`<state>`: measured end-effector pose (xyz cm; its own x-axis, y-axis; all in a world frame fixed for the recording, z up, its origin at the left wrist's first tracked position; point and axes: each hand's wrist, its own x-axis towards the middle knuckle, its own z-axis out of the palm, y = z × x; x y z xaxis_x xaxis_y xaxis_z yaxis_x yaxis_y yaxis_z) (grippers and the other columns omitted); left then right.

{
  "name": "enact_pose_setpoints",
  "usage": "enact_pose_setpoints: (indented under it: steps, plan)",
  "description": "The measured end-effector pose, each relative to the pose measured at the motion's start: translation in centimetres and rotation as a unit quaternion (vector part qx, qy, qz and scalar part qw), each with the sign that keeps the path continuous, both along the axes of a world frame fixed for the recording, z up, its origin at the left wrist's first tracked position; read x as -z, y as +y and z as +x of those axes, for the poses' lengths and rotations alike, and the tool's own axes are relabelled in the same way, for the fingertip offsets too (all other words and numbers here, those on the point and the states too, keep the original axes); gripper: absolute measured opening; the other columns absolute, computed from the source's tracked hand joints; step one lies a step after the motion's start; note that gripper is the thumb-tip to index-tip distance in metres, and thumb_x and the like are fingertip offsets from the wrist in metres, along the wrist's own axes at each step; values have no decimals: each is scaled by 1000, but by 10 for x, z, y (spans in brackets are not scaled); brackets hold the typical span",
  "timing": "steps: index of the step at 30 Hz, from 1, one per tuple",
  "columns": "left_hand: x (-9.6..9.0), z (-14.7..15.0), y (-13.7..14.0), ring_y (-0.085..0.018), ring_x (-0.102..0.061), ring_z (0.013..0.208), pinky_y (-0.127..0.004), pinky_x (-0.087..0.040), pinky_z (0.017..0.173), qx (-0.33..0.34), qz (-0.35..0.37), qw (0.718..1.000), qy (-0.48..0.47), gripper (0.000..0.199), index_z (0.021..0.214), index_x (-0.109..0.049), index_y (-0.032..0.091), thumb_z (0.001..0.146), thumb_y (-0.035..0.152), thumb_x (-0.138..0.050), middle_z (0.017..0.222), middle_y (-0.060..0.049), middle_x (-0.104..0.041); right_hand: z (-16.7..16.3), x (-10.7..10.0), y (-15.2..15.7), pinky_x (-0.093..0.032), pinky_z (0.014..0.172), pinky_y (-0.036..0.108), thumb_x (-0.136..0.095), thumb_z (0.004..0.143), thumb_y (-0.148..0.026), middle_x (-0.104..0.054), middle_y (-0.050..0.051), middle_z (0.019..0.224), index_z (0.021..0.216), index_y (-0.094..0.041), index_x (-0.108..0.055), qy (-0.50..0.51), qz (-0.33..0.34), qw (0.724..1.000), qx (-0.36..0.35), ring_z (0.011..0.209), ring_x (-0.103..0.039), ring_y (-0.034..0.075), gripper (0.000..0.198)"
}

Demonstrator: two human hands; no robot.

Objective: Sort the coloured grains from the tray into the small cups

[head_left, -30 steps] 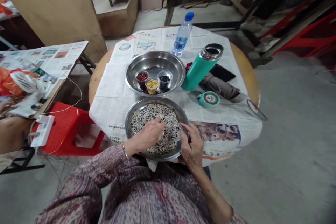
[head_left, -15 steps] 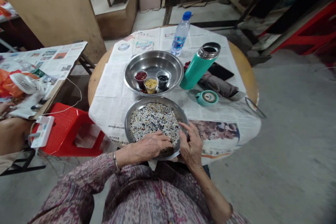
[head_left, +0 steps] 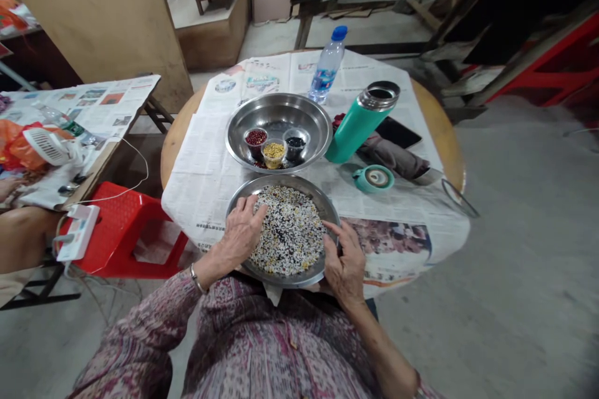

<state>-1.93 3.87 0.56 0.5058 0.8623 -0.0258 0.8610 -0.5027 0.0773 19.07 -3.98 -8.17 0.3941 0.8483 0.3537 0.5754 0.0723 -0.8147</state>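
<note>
A shallow steel pan near the table's front edge holds a spread of mixed white, black and yellow grains and beans. My left hand rests at the pan's left side, fingers slightly apart and their tips on the grains. At the right rim is my right hand, its index finger and thumb apart over the pan's edge, pinching nothing. Behind the pan stands a deeper steel basin with three small clear cups inside: red beans, yellow beans and black beans.
Newspaper covers the round table. Right of the basin are a tilted green thermos, its cup-like lid and a dark folded umbrella-like bundle. A water bottle stands behind. A red stool is at left.
My left hand has moved from the pan's near edge to its left side, and its fingers have uncurled. The grains at the near side now show. My right hand stays at the rim.
</note>
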Motion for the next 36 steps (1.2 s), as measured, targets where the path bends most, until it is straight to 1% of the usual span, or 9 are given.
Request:
enact_pose_setpoints:
  steps: [4,7,10,15,19,22,28,32,36]
  plan:
    - [2,-4,-17,-30,-46,115,-45,-52,92,-14,-49,998,-27,61,131,-47,22,81,44,-75,131,-12,-45,0,0,0,-41,106,50,-48,94,-35,-64,14,124,112,-19,-67,-3,-1,1000,5,124,-55,27,31]
    - [3,3,-25,-28,-47,114,-42,-52,92,12,-90,995,-50,62,129,-48,24,78,41,-79,126,-10,-46,-1,0,0,-40,106,51,-47,94,-36,-63,14,125,112,-19,-67,-4,-8,1000,4,126,-53,28,32]
    - [4,14,-26,-30,-45,119,-43,-52,93,24,-90,994,-55,66,133,-46,27,78,36,-80,135,-10,-43,-1,0,0,-40,107,51,-47,93,-35,-63,13,124,112,-20,-67,-5,-11,1000,4,126,-53,28,32]
    - [9,32,-15,-24,-52,110,-38,-50,95,59,-144,986,-63,19,113,-62,22,95,21,-56,121,-8,-53,-1,0,0,-40,106,50,-48,93,-35,-64,14,123,111,-19,-67,-2,-5,1000,4,124,-54,27,31]
    - [14,36,-1,-19,-57,96,-32,-51,89,76,-156,980,-100,16,100,-62,16,94,12,-48,103,-7,-60,-1,0,0,-40,106,51,-48,92,-34,-64,13,122,110,-19,-67,1,-4,1000,5,125,-53,28,30]
    - [11,28,-1,-18,-59,91,-31,-51,87,51,-149,982,-103,16,98,-61,15,94,10,-47,97,-6,-61,0,-1,0,-40,106,51,-47,92,-34,-63,14,123,111,-20,-67,1,-6,1000,1,125,-53,28,30]
    - [-8,-1,-26,-21,-55,105,-34,-50,90,66,-162,982,-73,11,103,-62,21,94,19,-55,109,-4,-59,-2,-3,0,-40,106,51,-46,93,-31,-63,13,122,112,-21,-66,-6,-10,1000,4,123,-54,27,29]
    - [-10,-6,-34,-21,-52,107,-34,-49,91,30,-150,987,-47,12,101,-62,19,96,17,-51,111,-6,-57,-1,-13,-1,-40,106,51,-49,93,-27,-56,14,132,115,-20,-64,-90,16,996,12,127,-50,28,28]
    - [2,-5,-37,-17,-56,97,-29,-49,89,2,-164,984,-75,21,98,-60,18,101,15,-39,100,-4,-59,0,-34,5,-38,105,51,-54,90,-21,-59,14,130,113,-19,-64,-275,11,960,-46,123,-50,31,25]
